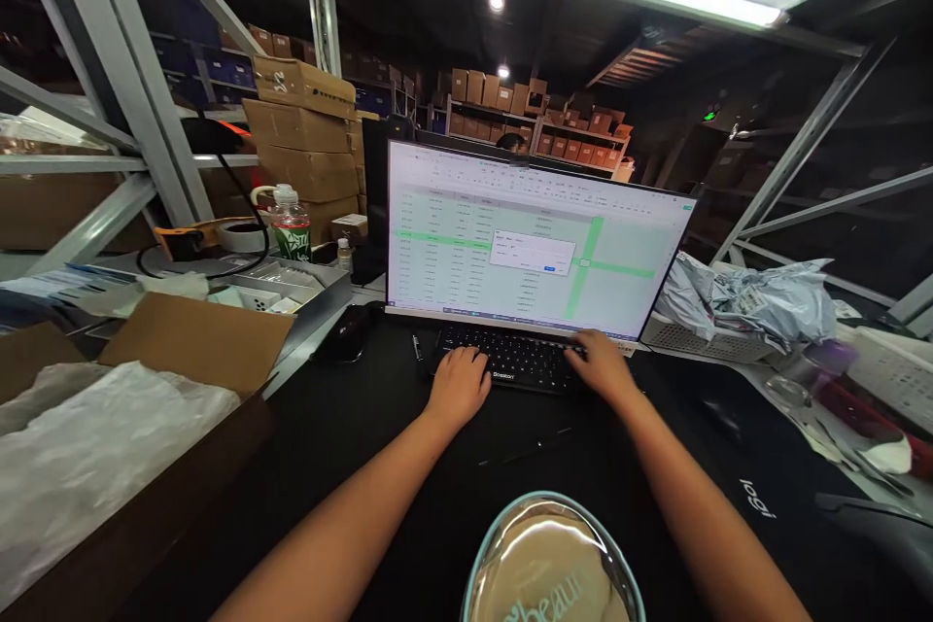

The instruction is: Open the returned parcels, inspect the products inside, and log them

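Note:
My left hand (459,387) rests over the left end of a black keyboard (529,362), its fingers spread on the keys and holding nothing. Over the keyboard's right end is my right hand (604,369), fingers apart and slightly blurred, also with nothing in it. Behind the keyboard stands a monitor (452,277) showing a green-striped spreadsheet with a small dialog box. Nearest to me, between my forearms, is a clear-topped pouch (558,564) with pale blue edging and lettering, cut off by the frame.
At left, an open cardboard box (200,340) holds clear plastic wrapping. Behind it are a red drink bottle (290,224) and stacked cartons (302,151). A pen (416,347) lies left of the keyboard. At right are a dark mouse (720,416) and a basket of grey plastic mailers (758,301).

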### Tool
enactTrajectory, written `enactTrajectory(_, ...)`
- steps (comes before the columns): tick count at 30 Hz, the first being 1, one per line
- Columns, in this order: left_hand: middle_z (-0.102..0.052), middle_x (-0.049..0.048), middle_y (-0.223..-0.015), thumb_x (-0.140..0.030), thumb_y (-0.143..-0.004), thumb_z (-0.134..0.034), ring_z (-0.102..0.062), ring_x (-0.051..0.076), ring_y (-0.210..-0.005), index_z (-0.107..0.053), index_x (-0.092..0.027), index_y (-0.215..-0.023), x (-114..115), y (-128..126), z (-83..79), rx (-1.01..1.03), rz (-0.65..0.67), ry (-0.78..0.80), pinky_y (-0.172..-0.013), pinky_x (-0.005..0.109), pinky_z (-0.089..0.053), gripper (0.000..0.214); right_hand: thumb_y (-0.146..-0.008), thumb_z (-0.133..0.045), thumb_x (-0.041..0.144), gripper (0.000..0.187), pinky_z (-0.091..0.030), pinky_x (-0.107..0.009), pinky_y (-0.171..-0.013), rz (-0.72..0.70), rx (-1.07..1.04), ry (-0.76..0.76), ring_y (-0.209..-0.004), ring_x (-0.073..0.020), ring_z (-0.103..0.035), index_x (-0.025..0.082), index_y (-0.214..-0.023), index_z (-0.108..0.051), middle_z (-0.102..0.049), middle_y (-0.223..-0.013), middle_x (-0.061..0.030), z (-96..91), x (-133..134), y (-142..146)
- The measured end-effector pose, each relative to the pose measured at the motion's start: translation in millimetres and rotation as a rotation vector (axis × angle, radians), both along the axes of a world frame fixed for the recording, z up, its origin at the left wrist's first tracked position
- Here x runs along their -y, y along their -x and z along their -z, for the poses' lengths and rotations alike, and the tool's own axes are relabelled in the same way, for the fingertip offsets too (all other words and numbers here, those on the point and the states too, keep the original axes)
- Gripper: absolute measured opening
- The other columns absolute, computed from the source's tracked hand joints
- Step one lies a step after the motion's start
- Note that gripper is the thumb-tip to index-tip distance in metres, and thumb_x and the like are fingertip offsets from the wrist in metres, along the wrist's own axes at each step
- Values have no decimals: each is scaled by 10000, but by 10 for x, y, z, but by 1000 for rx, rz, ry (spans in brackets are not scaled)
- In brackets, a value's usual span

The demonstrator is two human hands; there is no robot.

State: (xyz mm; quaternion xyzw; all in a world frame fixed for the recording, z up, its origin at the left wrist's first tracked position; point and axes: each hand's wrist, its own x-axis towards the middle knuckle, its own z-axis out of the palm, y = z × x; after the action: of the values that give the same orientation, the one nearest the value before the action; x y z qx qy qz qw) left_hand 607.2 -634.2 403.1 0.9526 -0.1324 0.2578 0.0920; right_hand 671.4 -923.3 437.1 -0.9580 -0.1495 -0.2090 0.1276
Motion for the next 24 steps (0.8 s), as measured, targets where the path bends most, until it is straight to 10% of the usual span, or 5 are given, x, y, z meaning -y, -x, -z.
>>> enactTrajectory(5, -656, 137, -1268, -215, -921, -548, -592, 288, -1188, -669, -160, -1131, -12, 25, 3, 18, 0, 12, -1081, 458, -444, 249, -880, -513, 402, 382, -519, -453, -926, 275, -17, -13, -991, -308, -677, 131, -1069, -705, -720, -1032, -171, 17, 1403, 70)
enactTrajectory(9, -664, 151, -1229, -196, -916, -543, -601, 301, -1172, -681, -157, -1078, 25, 18, 4, 39, -11, 48, -1074, 488, -440, 215, -818, -528, 502, 558, -526, -459, -972, 344, 26, 0, -1156, -318, -635, 149, -1239, -632, -657, -1241, -174, 385, 2149, 323)
enactTrajectory(15, -670, 149, -1208, -186, -910, -546, -600, 302, -1176, -681, -163, -1082, 53, 51, -15, 32, -36, 55, -1082, 495, -428, 220, -862, -433, 631, 649, -463, -500, -1078, 307, 178, 7, -1298, -335, -533, 197, -1322, -578, -526, -1399, -158, 864, 2708, 295)
enactTrajectory(24, -651, 175, -1253, -210, -926, -525, -588, 318, -1188, -676, -134, -1097, 58, 76, -36, -10, -64, 2, -1078, 489, -428, 241, -847, -437, 551, 572, -484, -452, -1040, 298, 106, -76, -1217, -292, -579, 215, -1279, -605, -581, -1273, -124, 1098, 2955, 201)
